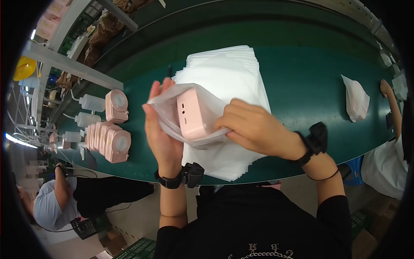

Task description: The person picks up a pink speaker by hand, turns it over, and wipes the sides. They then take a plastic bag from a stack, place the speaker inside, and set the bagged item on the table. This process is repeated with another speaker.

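Right hand (250, 127) pinching thin, translucent white bag (212, 105); left hand (164, 134) open, cupped against opposite side. Smooth pink round-cornered block (195, 115) inside, between hands. Flat white stack (233, 71) beneath.

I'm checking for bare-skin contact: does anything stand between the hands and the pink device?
Yes, the translucent white bag does. Its left side lies between the left hand and the pink device; its right side, pinched by the right hand, comes between on that side.
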